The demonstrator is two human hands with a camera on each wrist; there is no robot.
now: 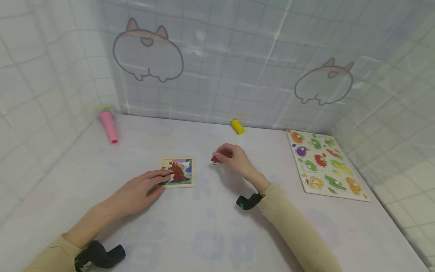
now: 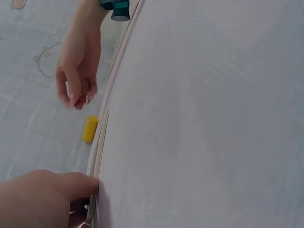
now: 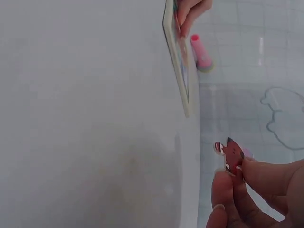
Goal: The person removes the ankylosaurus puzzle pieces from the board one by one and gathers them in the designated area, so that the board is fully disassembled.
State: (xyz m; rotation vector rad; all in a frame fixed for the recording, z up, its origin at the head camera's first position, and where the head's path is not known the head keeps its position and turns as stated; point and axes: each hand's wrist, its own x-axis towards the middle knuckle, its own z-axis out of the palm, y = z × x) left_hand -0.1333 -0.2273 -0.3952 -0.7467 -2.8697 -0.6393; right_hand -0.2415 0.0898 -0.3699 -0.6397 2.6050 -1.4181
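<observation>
A small wooden-framed jigsaw puzzle [image 1: 186, 177] with a brown-red dinosaur picture lies flat on the table. My left hand [image 1: 137, 192] rests over its left side, fingers stretched across the picture and thumb at the near edge. In the left wrist view the left thumb [image 2: 78, 185] meets the side of the frame. Right of the board, my right hand [image 1: 235, 160] pinches a dark-red puzzle piece [image 3: 233, 156] between thumb and fingertips. Teeth and a bit of purple show on that piece, which is held above the table.
A pink toy microphone [image 1: 109, 126] lies at the back left. Near the back edge is a yellow cylinder [image 1: 237, 127]. A vegetable picture board [image 1: 307, 173] lies at the right. Curtains with a grid pattern [image 1: 217, 60] stand behind and at both sides.
</observation>
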